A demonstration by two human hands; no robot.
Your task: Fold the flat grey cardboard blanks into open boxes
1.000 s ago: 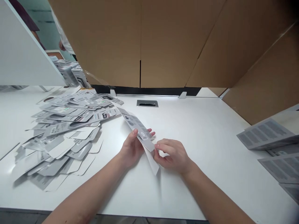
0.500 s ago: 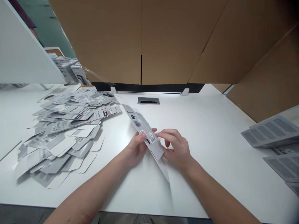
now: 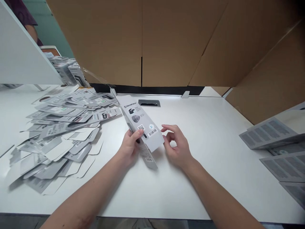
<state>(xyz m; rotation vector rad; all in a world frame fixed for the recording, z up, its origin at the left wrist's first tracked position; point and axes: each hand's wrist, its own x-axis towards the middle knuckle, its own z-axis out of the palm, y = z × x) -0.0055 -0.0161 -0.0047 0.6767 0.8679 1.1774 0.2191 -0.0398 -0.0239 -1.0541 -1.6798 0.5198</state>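
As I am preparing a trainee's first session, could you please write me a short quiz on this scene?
1. Multiple choice: which hand grips the grey printed carton? A) left; B) right.
2. True or false: the pile of flat packaging lies on the white table to the right of that carton.
3. Fill in the blank: the brand name printed near the carton's far end is ____.

Key:
1. A, the left hand.
2. False; the pile lies to the left.
3. SilverCrest.

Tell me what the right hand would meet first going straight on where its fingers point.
Most likely the printed carton held in the left hand, near its barcode; whether the right hand already touches its edge is unclear.
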